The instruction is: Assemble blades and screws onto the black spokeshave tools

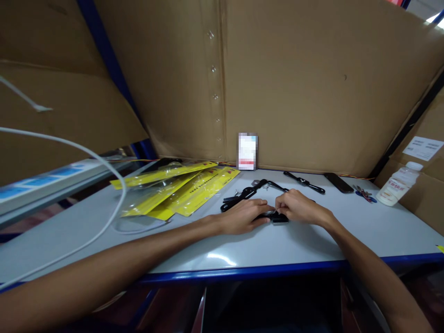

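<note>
My left hand [243, 216] lies low over the white table, thumb and fingers closed about a black spokeshave [280, 218], most of which is covered by my hands. Right beside it, my right hand [294, 206] has its fingers pinched together above the same tool. Whatever sits between those fingertips is too small and hidden to make out. Just beyond my hands, more black spokeshaves [239, 198] lie loosely together, with small metal parts [265, 186] near them. Another spokeshave [304, 182] rests apart, farther back on the right.
Yellow-backed clear plastic packages [194, 192] are piled at left, near a white cable [120, 203] and a power strip [52, 180]. A lit phone [247, 151] leans on the cardboard wall [294, 92]. A dark phone [338, 182], keys [364, 194] and a white bottle [398, 185] are at right.
</note>
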A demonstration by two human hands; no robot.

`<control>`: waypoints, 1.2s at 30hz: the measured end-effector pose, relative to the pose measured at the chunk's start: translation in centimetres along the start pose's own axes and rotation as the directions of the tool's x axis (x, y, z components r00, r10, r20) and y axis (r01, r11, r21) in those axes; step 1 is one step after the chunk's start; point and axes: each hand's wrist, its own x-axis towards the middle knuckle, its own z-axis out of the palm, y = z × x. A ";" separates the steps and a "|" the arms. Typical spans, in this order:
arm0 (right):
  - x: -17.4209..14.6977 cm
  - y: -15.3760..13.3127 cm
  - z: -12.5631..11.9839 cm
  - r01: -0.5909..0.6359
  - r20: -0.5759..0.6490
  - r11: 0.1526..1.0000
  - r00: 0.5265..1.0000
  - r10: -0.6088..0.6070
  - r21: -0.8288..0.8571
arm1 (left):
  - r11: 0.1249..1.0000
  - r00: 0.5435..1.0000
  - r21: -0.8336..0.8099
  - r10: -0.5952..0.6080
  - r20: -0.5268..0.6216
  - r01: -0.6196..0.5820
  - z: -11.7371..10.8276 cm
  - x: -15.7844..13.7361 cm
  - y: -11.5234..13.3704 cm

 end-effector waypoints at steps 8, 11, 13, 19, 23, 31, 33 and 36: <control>0.0 0.1 0.4 -0.017 -0.046 0.992 0.999 0.011 -0.124 | 1.000 1.000 -0.018 -0.010 0.004 0.010 0.1 0.0 -0.1; 0.0 -0.2 0.2 0.007 -0.016 0.993 1.000 -0.009 -0.121 | 1.000 1.000 -0.023 -0.012 -0.002 0.012 0.1 0.0 -0.1; -0.1 -0.3 0.0 0.017 0.002 0.993 1.000 -0.017 -0.119 | 1.000 1.000 -0.014 -0.013 -0.001 0.013 0.1 0.0 -0.1; 0.1 -0.4 0.1 0.020 -0.019 0.994 1.000 -0.023 -0.108 | 1.000 1.000 -0.002 -0.024 -0.001 0.024 0.1 0.0 0.0; 0.1 -0.5 0.1 0.005 -0.009 0.995 1.000 -0.006 -0.103 | 1.000 1.000 -0.002 -0.026 0.005 0.026 0.1 0.0 -0.1; 0.3 -1.4 0.1 -0.060 0.007 0.973 0.998 0.063 -0.222 | 0.999 0.999 -0.030 -0.035 0.000 0.035 0.3 0.1 -0.2; 0.2 -1.4 0.1 -0.083 0.009 0.970 0.996 0.088 -0.229 | 0.999 1.000 -0.026 -0.031 -0.004 0.031 0.3 0.1 -0.2; 0.2 -1.1 0.1 -0.089 0.001 0.979 0.996 0.090 -0.182 | 0.999 1.000 -0.015 -0.029 -0.008 0.029 0.2 0.0 -0.2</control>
